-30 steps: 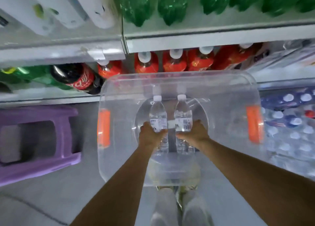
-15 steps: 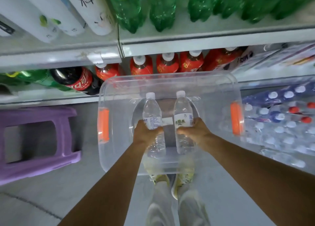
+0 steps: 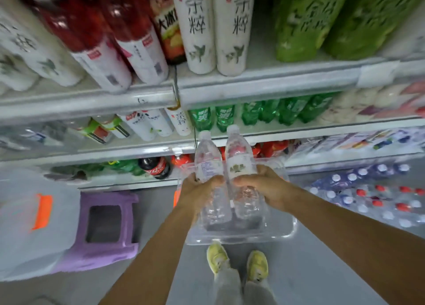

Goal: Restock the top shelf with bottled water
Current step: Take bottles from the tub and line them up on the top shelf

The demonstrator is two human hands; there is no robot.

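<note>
I hold two clear water bottles with white caps side by side in front of the shelves. My left hand (image 3: 197, 189) grips the left water bottle (image 3: 208, 162) around its middle. My right hand (image 3: 264, 185) grips the right water bottle (image 3: 239, 159), whose label shows a green mark. Both bottles are upright, lifted above the clear plastic bin (image 3: 285, 233) on the floor below them. The shelf rail (image 3: 253, 84) higher up carries white tea bottles and green bottles.
A purple stool (image 3: 108, 228) stands on the floor at left, beside a clear lid with an orange clip (image 3: 41, 210). Shrink-wrapped packs of water (image 3: 372, 196) lie at right. Cola and red drink bottles fill the low shelf. My yellow shoes (image 3: 236, 261) are below.
Both hands have lifted the two bottles up out of the bin, and my view has risen, bringing higher shelves into sight.
</note>
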